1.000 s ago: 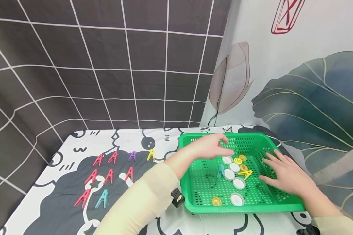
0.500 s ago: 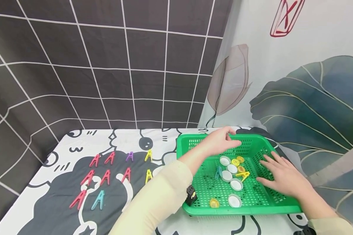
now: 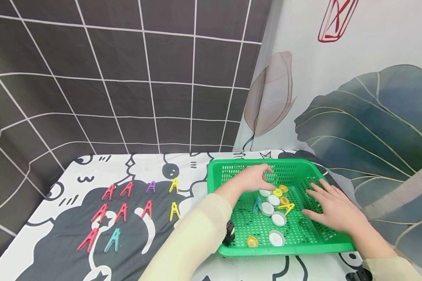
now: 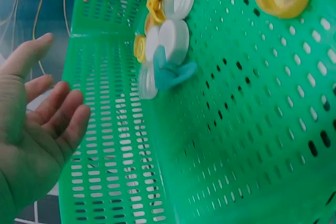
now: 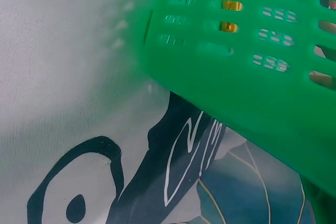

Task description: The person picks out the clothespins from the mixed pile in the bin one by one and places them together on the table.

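Observation:
Over the left half of a green plastic basket (image 3: 285, 250) is my left hand (image 3: 251, 180), fingers loosely bent and holding nothing. Its thumb is near the white caps; in the left wrist view the palm and fingers (image 4: 56, 106) appear apart from them. Inside the basket lie a blue-teal clothespin (image 3: 257, 205), a yellow clothespin (image 3: 286, 208), several white caps (image 3: 279, 219) and several yellow caps (image 3: 252, 242). My right hand (image 3: 337, 207) is spread at the basket's right wall, holding nothing; the right wrist view shows only the wall's outside (image 5: 247, 87).
Left of the basket, clothespins are laid out on the patterned cloth (image 3: 63, 249): several red (image 3: 100, 212), a purple one (image 3: 150, 187), two yellow (image 3: 174, 211) and a teal one (image 3: 113, 240). A dark grid curtain (image 3: 126, 97) hangs behind.
My left hand moved right and up over the basket, then came down toward the caps. A yellow clothespin on the cloth, first hidden by the sleeve, now shows. The right hand stays put.

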The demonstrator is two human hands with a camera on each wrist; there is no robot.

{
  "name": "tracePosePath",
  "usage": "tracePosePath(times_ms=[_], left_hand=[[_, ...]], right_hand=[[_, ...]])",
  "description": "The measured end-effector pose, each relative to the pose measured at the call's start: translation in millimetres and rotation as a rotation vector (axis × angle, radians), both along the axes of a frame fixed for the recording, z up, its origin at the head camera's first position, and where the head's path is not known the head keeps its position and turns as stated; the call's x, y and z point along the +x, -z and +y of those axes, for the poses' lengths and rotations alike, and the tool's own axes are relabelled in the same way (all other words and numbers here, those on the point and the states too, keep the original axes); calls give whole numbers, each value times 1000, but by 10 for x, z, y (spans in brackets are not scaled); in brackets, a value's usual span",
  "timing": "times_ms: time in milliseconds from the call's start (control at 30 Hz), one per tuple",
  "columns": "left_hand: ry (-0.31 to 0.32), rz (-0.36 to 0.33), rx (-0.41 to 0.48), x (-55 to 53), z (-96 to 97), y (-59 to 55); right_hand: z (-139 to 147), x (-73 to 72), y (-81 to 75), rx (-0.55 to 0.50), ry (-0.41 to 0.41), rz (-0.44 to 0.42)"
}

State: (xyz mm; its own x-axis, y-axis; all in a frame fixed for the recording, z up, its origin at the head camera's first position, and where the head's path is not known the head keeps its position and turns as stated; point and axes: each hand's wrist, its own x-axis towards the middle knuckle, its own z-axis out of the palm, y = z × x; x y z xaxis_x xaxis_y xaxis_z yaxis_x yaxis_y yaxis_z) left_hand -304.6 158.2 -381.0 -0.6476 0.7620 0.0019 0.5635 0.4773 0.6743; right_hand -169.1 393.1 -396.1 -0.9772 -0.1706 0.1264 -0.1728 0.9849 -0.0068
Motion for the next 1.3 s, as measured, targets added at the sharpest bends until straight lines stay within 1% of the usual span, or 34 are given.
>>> tracePosePath(times_ms=[100, 233, 333, 433, 567, 700, 767, 867, 967, 1067, 1200, 1300], left_hand=[[60, 9, -106, -22, -10, 38], [141, -25, -266, -16, -26, 97], [178, -43, -331, -9, -30, 136], [193, -62, -357, -4, -24, 155], [170, -124, -393, -2, -18, 173], [124, -186, -420, -1, -8, 207], [110, -197, -431, -6, 0, 229], [90, -218, -432, -13, 5, 250], [74, -219, -426, -13, 6, 247], [69, -191, -435, 5, 4, 231], [99, -116, -480, 36, 14, 219], [105, -56, -524, 52, 27, 212]], right_hand=[[2, -1, -8, -2, 0, 3], [-1, 6, -6, -6, -6, 11], [-8, 7, -2, -5, -8, 25], [-3, 6, 1, -1, -6, 31], [1, 7, -2, 2, 1, 27], [-7, 5, -16, -2, 4, 6], [-10, 3, -20, -4, 5, -2], [-3, -2, -8, -3, 2, 7], [9, -6, -1, 0, -3, 18], [10, -13, -4, 7, -1, 18], [1, -14, -10, 10, 1, 3], [-2, -9, -8, 6, -4, -1]])
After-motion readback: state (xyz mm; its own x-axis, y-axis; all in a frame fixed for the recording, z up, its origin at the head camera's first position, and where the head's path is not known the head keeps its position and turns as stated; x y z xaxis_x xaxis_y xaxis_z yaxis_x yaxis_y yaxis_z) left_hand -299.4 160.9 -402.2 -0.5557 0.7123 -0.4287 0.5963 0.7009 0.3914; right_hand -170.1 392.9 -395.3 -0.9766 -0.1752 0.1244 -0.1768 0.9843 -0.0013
